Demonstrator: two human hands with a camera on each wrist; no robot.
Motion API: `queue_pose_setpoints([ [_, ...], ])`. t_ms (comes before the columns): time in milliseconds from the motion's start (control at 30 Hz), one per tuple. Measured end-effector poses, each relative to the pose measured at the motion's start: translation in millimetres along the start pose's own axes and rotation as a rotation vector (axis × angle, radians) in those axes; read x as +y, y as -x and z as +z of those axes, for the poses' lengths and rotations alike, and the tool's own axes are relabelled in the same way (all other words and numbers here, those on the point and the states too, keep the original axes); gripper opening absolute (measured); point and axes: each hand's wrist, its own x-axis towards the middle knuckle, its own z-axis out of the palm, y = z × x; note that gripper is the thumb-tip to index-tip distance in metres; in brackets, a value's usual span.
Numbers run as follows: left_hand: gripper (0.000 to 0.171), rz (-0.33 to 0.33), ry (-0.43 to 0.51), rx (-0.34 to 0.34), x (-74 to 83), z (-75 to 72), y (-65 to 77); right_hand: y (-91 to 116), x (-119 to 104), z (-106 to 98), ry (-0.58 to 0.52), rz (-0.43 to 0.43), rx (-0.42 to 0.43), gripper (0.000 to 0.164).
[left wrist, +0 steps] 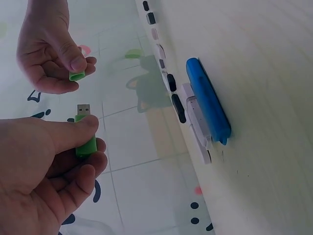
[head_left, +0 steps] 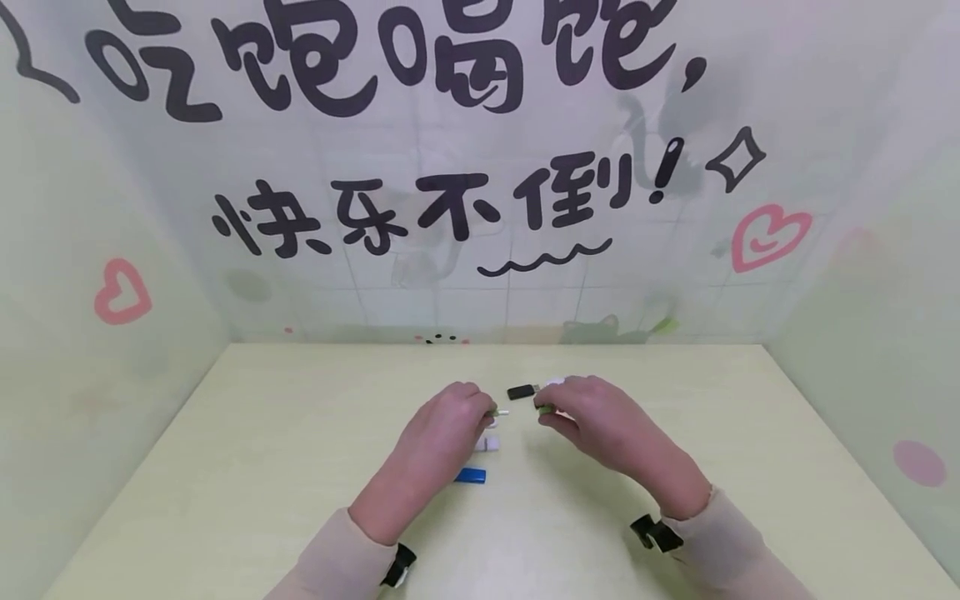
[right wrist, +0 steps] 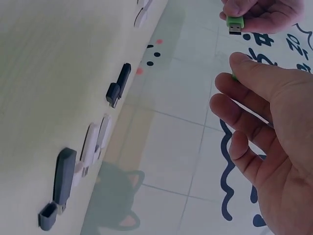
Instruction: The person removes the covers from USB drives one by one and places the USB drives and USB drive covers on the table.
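My left hand [head_left: 442, 433] pinches a green USB stick [left wrist: 86, 148] between thumb and fingers, its metal plug bare and pointing toward the other hand. A small green cap [left wrist: 77, 76] is pinched by my right hand [head_left: 607, 425], thumb against fingertips; in the right wrist view the fingers hide nearly all of it. A short gap separates plug from cap, and both hands are raised above the table. On the table near the left hand lie a blue USB stick [head_left: 471, 476] and a white one [head_left: 489, 445].
A black USB stick [head_left: 521, 392] lies on the table between the hands, toward the back. More black [right wrist: 64, 174] and white sticks [right wrist: 89, 144], some with caps off, line up in the right wrist view. Printed walls enclose the pale table [head_left: 247, 467] at back and sides.
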Motion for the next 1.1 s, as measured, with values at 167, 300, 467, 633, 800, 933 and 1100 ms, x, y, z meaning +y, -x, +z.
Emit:
queue_pose_setpoints([
  [167,0.008,-0.023,0.051,-0.018,2.5,0.9,-4.2,4.1,2.1,-6.7,0.003,0.023,0.005,0.016],
  [300,0.007,-0.03,0.068,-0.034,5.9,3.3,-10.4,8.4,3.8,-9.8,0.021,0.026,0.007,0.016],
  [467,0.006,-0.04,0.07,-0.066,10.7,8.4,-21.1,14.9,5.1,-13.6,0.057,0.034,0.004,0.016],
  [633,0.008,-0.094,0.1,-0.149,14.1,17.2,-34.0,20.7,6.0,-18.4,0.063,0.046,0.004,0.016],
  [800,0.009,-0.164,0.116,-0.249,15.5,31.6,-47.2,25.6,7.9,-21.2,0.062,0.054,0.004,0.015],
  [933,0.012,-0.2,0.118,-0.312,16.2,42.8,-54.3,29.4,9.0,-22.5,0.068,0.051,0.008,0.015],
  [1100,0.013,-0.213,0.123,-0.347,18.5,53.7,-61.4,34.6,9.5,-23.9,0.08,0.053,0.022,0.015],
])
